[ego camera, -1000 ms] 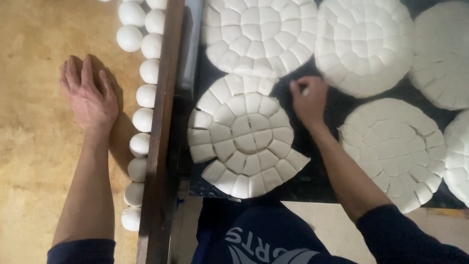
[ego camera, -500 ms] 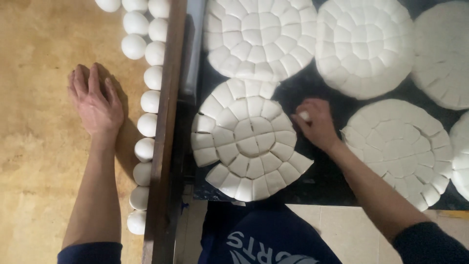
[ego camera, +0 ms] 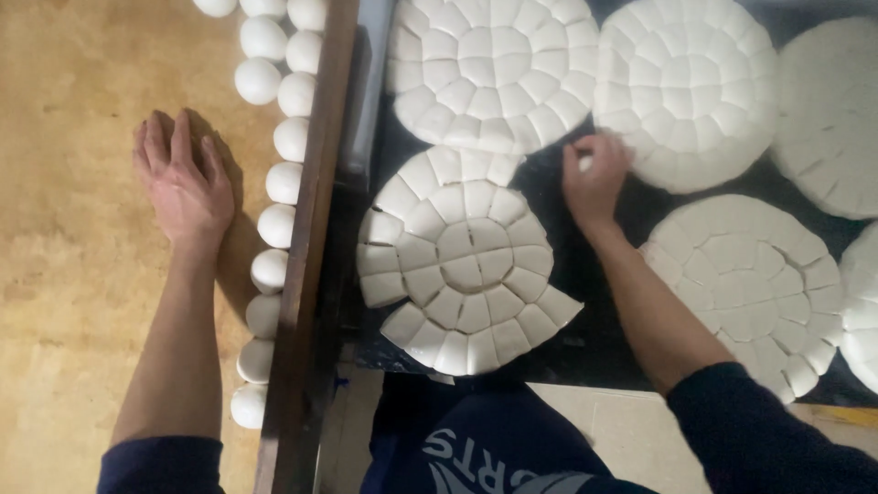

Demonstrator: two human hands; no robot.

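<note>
While the right hand (ego camera: 596,178) sits curled with its fingertips pinching a small white dough piece (ego camera: 585,163), the left hand (ego camera: 186,190) lies flat and spread on the tan wooden board (ego camera: 73,274), holding nothing. That piece is up over the dark tray (ego camera: 585,320), in the gap between discs. At about 8 o'clock from the right hand is the cut dough disc (ego camera: 462,265), with some wedges along its upper rim gone. At 1 o'clock is another scored disc (ego camera: 686,87), nearly touching the knuckles.

Risk-wise, I'd say the wrist could drag across that neighbouring disc and smear the cuts, since it's so tight in there. A soft pinch could also drop or squash the piece. At 3 o'clock from the left hand, the row of dough balls (ego camera: 279,183) hugs the wooden rail (ego camera: 306,247), so a careless sweep could dent them.
</note>
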